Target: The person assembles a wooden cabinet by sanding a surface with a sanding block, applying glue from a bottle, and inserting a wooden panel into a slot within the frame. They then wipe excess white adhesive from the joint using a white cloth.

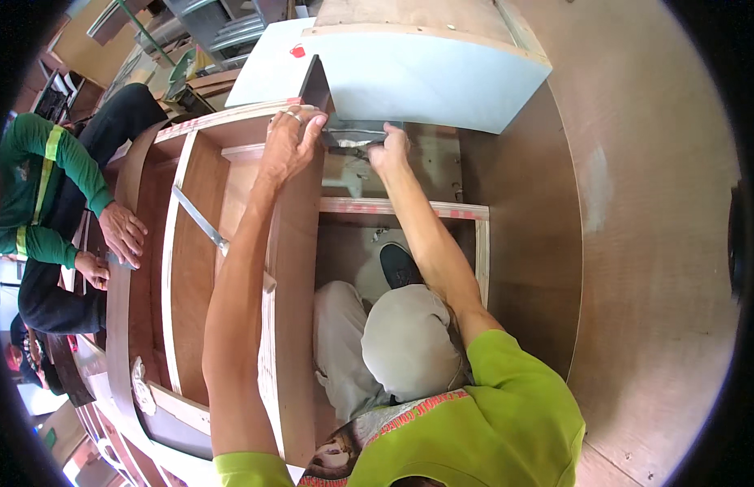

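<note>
My left hand point(294, 144) is closed over the far corner of a wooden cabinet frame point(294, 325), its fingers around the base of a dark thin strip point(315, 84) that stands up there. Just right of it, my right hand point(389, 151) grips a dark hand tool point(354, 152), whose narrow end points left toward the strip. The tool's exact kind is hard to make out. Behind the tool lies a clear, shiny sheet or bag point(362, 130). Partly under my left forearm, a tool with a pale flat shaft point(200, 219) lies across the frame.
A white-faced box point(426, 77) stands beyond my hands. A tall brown panel point(645, 243) curves along the right. At left, a co-worker in a green sleeve point(64, 166) rests both hands on a curved brown strip point(124, 325). My knee and shoe point(400, 266) are inside the framework.
</note>
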A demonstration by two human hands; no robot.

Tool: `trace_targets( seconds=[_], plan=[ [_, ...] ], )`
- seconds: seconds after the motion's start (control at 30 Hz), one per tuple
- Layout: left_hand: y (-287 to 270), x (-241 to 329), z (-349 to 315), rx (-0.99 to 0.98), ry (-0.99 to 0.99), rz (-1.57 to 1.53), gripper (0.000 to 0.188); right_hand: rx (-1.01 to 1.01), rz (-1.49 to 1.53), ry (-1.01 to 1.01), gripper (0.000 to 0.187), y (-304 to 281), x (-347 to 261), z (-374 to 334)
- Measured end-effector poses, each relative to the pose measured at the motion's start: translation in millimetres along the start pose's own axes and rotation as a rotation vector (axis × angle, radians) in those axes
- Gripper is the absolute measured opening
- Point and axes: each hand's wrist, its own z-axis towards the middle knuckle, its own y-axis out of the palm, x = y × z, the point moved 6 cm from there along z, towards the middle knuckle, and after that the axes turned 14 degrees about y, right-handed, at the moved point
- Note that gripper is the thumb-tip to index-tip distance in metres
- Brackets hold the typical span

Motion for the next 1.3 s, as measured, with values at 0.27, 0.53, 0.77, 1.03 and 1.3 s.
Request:
trace_targets(
  seconds=[0.27, 0.53, 0.77, 1.03, 1.3],
  plan=[
    [4.2, 7.6, 9.7, 0.043, -0.035, -0.044, 0.024, 0.104, 0.016, -0.054, 0.04, 5.6, -4.4, 1.8],
    [7.0, 13.1, 8.9, 0.027, -0.041, -0.043, 0.024, 0.072, 0.009, -0.054, 0.037, -4.4, -3.4, -6.8],
    [3.7, 11.9, 11.0, 0.022, -0.061, -0.024, 0.024, -0.006, -0.032, -0.018, 0.035, 3.6, -3.7, -11.1],
    [8.0, 14.1, 5.5, 0.034, -0.023, -0.021, 0.024, -0.036, -0.035, -0.068, 0.028, 3.6, 1.4, -13.2],
    [3.3, 10.3, 6.9, -0.027, -0.104, -0.017, 0.03, 0.175, 0.003, -0.077, 0.041, -22.9, -51.9, -32.0]
  ],
)
